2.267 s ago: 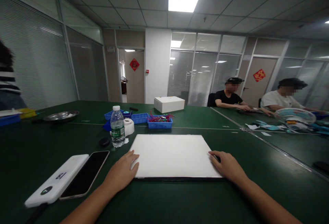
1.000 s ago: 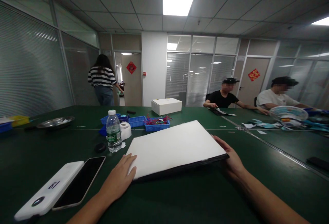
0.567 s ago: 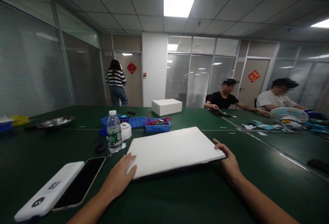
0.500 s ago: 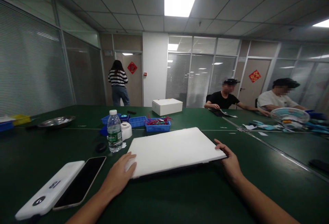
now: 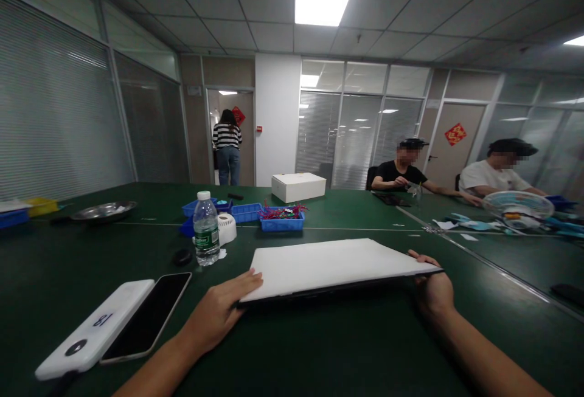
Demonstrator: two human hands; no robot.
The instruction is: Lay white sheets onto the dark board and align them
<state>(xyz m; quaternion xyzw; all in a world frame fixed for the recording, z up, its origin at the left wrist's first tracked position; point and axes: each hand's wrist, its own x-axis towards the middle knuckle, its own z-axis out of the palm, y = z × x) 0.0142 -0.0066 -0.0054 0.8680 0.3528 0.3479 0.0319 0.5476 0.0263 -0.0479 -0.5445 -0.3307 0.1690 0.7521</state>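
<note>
Since half a second ago, the white panel (image 5: 333, 266) has shifted toward our right, and a person in a striped top (image 5: 227, 137) has moved over to the doorway (image 5: 212, 141) at 11 o'clock. Nearest us, at 12 o'clock, we hold the panel by both ends above the green surface (image 5: 319, 348); it tilts, with its 1 o'clock end raised and a dark edge facing us. Our left hand (image 5: 219, 309) grips the near left corner, fingers curled over the white top, thumb hidden. Our right hand (image 5: 435, 290) holds the right end from beneath and around its edge. We cannot tell whether the left end touches the surface.

At 10 o'clock lie a dark-screened phone (image 5: 148, 318) and, just beside it, a white device (image 5: 98, 327) with dark marks. Beyond them come a black disc (image 5: 182, 256) and, at 11 o'clock, an upright water bottle (image 5: 207, 233) near a white vented object (image 5: 227, 227). Farther off, at 12 o'clock, sits a blue tray (image 5: 281, 225) of tangled reddish wires, with a white box (image 5: 298, 189) behind it. Toward 2 o'clock, near a round basket (image 5: 517, 203), two capped people (image 5: 481, 177) sit along the surface.
</note>
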